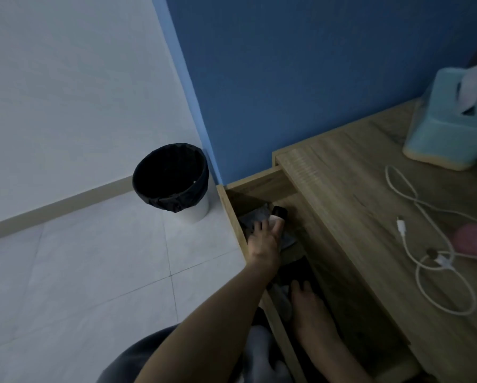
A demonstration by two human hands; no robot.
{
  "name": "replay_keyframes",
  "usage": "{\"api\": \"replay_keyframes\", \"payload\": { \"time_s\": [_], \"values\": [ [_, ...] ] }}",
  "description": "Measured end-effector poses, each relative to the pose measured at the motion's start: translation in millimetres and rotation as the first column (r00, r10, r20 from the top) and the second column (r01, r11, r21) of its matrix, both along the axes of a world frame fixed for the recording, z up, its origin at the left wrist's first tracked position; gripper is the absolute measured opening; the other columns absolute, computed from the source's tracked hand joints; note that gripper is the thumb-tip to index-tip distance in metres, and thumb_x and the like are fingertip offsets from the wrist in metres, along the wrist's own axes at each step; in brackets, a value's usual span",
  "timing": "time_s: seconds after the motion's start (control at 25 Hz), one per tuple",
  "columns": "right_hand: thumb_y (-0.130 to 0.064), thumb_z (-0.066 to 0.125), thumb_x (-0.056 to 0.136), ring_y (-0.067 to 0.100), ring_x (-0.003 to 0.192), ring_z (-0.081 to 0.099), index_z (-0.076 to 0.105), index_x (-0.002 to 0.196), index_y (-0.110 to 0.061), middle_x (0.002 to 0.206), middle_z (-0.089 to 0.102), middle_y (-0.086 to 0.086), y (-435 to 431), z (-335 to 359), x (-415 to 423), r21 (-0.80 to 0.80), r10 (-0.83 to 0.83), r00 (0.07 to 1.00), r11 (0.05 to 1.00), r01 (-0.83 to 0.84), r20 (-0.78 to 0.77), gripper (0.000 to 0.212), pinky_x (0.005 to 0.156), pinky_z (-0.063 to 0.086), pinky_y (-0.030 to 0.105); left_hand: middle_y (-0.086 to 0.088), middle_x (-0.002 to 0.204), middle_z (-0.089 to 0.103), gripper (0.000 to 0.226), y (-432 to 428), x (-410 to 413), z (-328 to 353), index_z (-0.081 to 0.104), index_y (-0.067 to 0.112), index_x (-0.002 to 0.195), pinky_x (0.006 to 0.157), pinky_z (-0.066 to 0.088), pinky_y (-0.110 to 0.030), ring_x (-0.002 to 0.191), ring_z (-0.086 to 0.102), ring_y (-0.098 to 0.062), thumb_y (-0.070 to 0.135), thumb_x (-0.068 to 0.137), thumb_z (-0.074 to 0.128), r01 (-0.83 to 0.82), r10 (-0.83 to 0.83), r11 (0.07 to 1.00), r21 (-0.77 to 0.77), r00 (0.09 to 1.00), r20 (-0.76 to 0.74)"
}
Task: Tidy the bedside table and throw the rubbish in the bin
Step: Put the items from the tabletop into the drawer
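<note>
- Left hand [265,240]: grip wide, fingers spread on grey crumpled stuff [256,215] at far end of open drawer [232,212]; small black object [280,211] just beyond thumb.
- Right hand [307,305]: flat, fingers straight, mid-drawer.
- Bin [195,212]: on floor, left of drawer.

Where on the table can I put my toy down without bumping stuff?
The bare wood of the table top between the open drawer and the white cable is free, back to the blue wall. The right side is crowded: cable, pink thing, tissue box. The drawer is busy too: left hand, right hand and dark things inside.
</note>
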State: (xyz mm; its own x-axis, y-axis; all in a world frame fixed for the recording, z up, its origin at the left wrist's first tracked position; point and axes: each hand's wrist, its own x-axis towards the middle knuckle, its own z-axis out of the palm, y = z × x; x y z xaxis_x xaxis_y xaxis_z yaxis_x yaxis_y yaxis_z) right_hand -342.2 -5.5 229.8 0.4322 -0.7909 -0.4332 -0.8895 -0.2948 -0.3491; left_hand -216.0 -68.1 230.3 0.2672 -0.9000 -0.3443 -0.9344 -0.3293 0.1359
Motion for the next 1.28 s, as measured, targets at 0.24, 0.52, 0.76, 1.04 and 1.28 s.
{"api": "replay_keyframes", "payload": {
  "time_s": [0.24,0.52,0.76,1.04,1.28],
  "values": [
    [-0.019,0.063,0.079,0.008,0.099,0.056,0.05,0.1,-0.027,0.108,0.055,-0.003,-17.7,43.9,-21.6,-0.074,-0.163,0.916,0.976,0.203,0.367,0.026,0.089,0.046,0.025,-0.007,0.135,0.041,0.054,-20.3,-25.9,42.4,0.034,0.017,0.133,0.105,0.037,-0.047,0.125,0.04,-0.026,0.019,0.085,0.058,-0.262,0.083,0.885,-0.384,0.902,-0.424],
    [-0.001,0.067,0.076,0.017,0.074,0.058,0.059,0.098,-0.009,0.086,0.059,0.005,-97.4,117.9,-147.5,-0.258,-0.426,0.599,0.625,0.737,0.678,0.025,0.063,0.04,0.025,-0.007,0.142,0.036,0.05,-54.3,-121.3,79.8,0.038,0.018,0.134,0.107,0.026,-0.039,0.132,0.033,-0.026,0.023,0.086,0.052,0.049,-0.232,0.87,-0.49,0.919,-0.32],
    [-0.035,0.067,0.081,0.033,0.123,0.043,0.04,0.137,-0.009,0.136,0.043,0.018,-130.7,96.0,-195.7,-0.186,-0.591,0.748,0.733,0.654,0.3,0.068,0.095,0.04,0.037,-0.005,0.151,0.031,0.055,-61.8,-156.6,71.5,0.029,0.019,0.142,0.111,0.019,-0.043,0.14,0.023,-0.022,0.037,0.093,0.045,0.245,-0.332,0.922,-0.299,0.897,-0.29],
    [-0.047,0.073,0.068,0.029,0.114,0.049,0.05,0.127,-0.013,0.123,0.051,0.012,-139.0,90.5,-194.7,-0.242,-0.577,0.798,0.761,0.602,0.174,0.071,0.094,0.042,0.037,0.0,0.153,0.028,0.075,-59.4,-155.5,77.7,0.008,0.036,0.148,0.112,0.02,-0.047,0.141,0.023,-0.023,0.021,0.087,0.051,0.191,-0.318,0.919,-0.345,0.875,-0.364],
    [-0.042,0.072,0.072,0.03,0.106,0.052,0.049,0.121,-0.008,0.117,0.052,0.015,-140.1,106.0,-189.8,-0.362,-0.555,0.792,0.705,0.61,0.253,0.064,0.085,0.046,0.037,-0.006,0.156,0.023,0.065,-58.7,-138.3,77.3,0.014,0.036,0.148,0.113,0.02,-0.045,0.144,0.018,-0.025,0.025,0.092,0.046,0.275,-0.379,0.906,-0.322,0.865,-0.328]
  ]
}}
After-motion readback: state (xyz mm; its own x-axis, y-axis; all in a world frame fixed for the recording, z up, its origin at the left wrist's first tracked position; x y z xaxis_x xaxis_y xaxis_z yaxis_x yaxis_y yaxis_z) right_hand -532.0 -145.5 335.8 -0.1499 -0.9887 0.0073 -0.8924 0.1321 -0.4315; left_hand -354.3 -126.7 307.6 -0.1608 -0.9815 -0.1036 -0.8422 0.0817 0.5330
